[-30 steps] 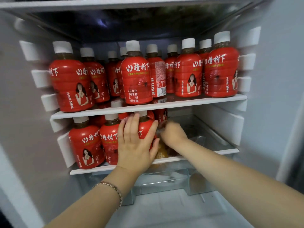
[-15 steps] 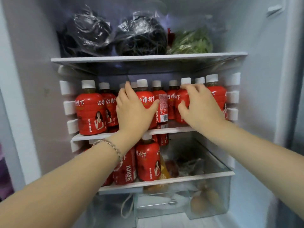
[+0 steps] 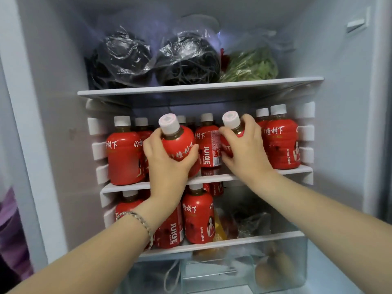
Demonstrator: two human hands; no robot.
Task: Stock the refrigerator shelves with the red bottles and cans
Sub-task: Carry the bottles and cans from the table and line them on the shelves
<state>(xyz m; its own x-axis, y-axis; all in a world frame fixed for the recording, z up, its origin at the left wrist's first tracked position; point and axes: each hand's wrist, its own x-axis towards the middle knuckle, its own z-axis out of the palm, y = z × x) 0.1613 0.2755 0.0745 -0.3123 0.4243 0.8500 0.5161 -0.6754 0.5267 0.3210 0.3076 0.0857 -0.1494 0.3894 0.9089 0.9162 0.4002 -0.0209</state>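
The open fridge holds several red bottles with white caps on its middle shelf (image 3: 275, 171) and lower shelf (image 3: 244, 240). My left hand (image 3: 167, 164) grips one red bottle (image 3: 180, 143) and tilts it toward me, cap forward. My right hand (image 3: 246, 153) grips a second red bottle (image 3: 232, 126), also tilted toward me. Both held bottles are at the front of the middle shelf. An upright red bottle (image 3: 209, 143) stands between them. Another red bottle (image 3: 198, 217) stands at the front of the lower shelf.
The top shelf (image 3: 201, 88) carries two dark bundles in clear bags (image 3: 186, 60) and bagged greens (image 3: 252, 66). A clear drawer (image 3: 282, 270) with food sits at the bottom. Bagged items (image 3: 252, 223) fill the lower shelf's right side. Fridge walls stand close on both sides.
Both hands rose from the lower shelf to the middle shelf and closed on two front bottles, which now lean toward me. The view has pulled back and upward.
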